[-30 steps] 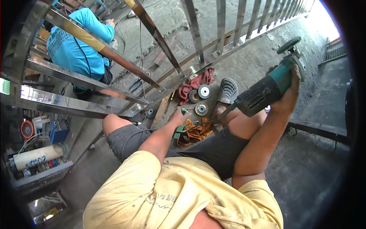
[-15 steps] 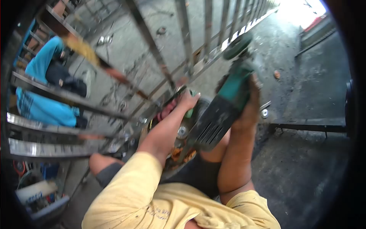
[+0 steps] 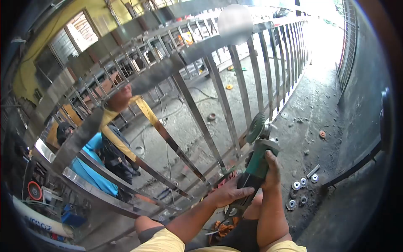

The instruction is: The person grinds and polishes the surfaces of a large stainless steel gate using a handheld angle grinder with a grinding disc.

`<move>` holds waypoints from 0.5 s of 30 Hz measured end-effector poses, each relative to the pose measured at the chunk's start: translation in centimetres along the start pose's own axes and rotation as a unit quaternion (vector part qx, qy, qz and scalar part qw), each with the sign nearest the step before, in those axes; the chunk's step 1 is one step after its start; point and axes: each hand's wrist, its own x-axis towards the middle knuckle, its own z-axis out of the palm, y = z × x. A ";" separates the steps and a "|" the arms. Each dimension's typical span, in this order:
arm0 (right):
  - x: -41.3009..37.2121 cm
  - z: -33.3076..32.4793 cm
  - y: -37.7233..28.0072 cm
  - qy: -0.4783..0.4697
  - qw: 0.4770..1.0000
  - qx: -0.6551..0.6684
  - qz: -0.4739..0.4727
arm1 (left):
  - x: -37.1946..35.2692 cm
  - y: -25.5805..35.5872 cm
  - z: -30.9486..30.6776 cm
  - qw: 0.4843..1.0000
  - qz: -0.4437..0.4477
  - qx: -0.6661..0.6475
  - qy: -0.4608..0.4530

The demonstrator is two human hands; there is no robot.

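An angle grinder [image 3: 257,161] with a green and black body is held up in front of my knees, its disc [image 3: 256,127] turned toward the metal bars. My right hand [image 3: 272,170] wraps the green front part from the right side. Lower down, my left hand [image 3: 232,192] grips the black rear body, its thumb lying across the housing. Upright bars of a shiny metal railing [image 3: 218,94] stand just beyond the disc. An orange cloth [image 3: 222,230] lies below the grinder between my legs.
Several small round discs [image 3: 303,183] lie on the floor to the right, near a dark wall panel [image 3: 365,80]. A person in blue clothing [image 3: 94,166] is behind the railing at left. A white cylinder [image 3: 42,222] and a blue box [image 3: 73,215] sit at lower left.
The view has tilted up, showing more railing and the room behind. My left hand has moved from beside the railing's base onto the grinder's rear body; the right hand keeps its hold.
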 end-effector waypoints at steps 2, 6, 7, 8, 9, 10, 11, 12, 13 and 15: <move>-0.1 -0.1 -0.2 0.005 1.000 -0.028 0.008 | -0.4 -0.3 0.6 1.000 0.002 0.005 0.026; 0.3 0.3 -0.1 0.032 0.991 -0.133 -0.010 | 0.1 1.4 0.7 0.985 0.083 0.121 0.093; 0.9 -0.2 0.6 0.036 0.982 -0.181 -0.039 | 0.3 2.4 1.2 0.970 0.085 0.194 0.116; 1.0 -0.2 1.1 0.037 0.971 -0.229 -0.064 | 0.6 4.0 1.8 0.950 0.085 0.264 0.143; 0.6 0.4 1.4 0.043 0.962 -0.258 -0.080 | 0.8 5.1 2.2 0.924 0.083 0.329 0.176; 0.8 0.5 1.7 0.035 0.968 -0.247 -0.036 | 1.3 5.5 2.2 0.895 0.045 0.394 0.203; 1.4 -0.1 1.8 0.027 0.971 -0.238 0.010 | 2.3 5.6 2.1 0.862 0.004 0.453 0.229; 1.8 -0.8 1.9 0.020 0.971 -0.232 0.059 | 3.1 5.4 2.1 0.824 -0.042 0.504 0.255; 2.2 -1.5 1.9 0.035 0.981 -0.169 0.083 | 3.6 5.1 2.2 0.824 -0.017 0.514 0.239; 4.7 -7.3 3.8 0.048 0.996 -0.034 0.070 | 3.6 3.2 3.2 0.816 0.042 0.527 0.234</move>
